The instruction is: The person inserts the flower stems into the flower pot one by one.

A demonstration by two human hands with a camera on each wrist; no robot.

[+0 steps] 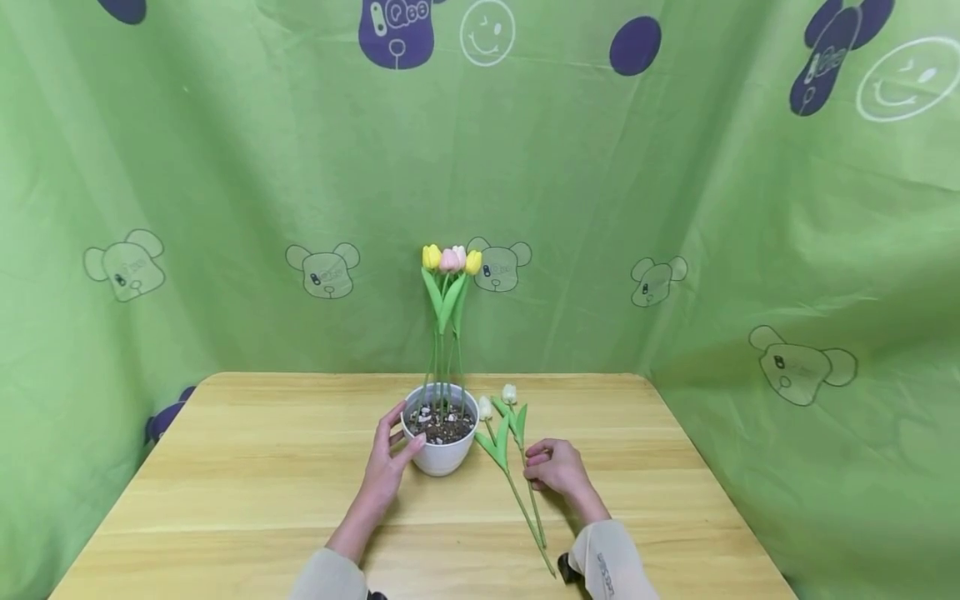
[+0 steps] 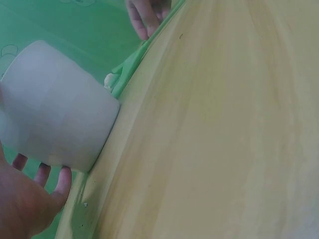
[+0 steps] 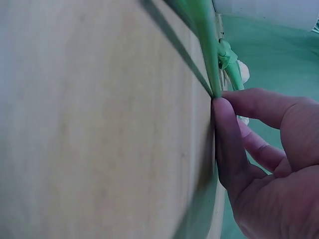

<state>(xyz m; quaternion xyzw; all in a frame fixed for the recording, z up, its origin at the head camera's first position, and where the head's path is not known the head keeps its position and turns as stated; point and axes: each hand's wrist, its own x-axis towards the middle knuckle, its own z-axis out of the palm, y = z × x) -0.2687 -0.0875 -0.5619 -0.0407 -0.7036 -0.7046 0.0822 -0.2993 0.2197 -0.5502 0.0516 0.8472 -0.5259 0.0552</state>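
left hand (image 1: 387, 467) cups white pot (image 1: 441, 454), fingers curled on its side to steady it. right hand (image 1: 557, 468) pinches loose tulip stem (image 1: 525, 492) flat on worktop (image 1: 262, 467), w/ pot just left of that grip.

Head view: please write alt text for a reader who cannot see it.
A person's left hand holds a white pot of upright tulips on a wooden table. The right hand touches two white tulip stems lying beside the pot; green patterned cloth hangs behind.
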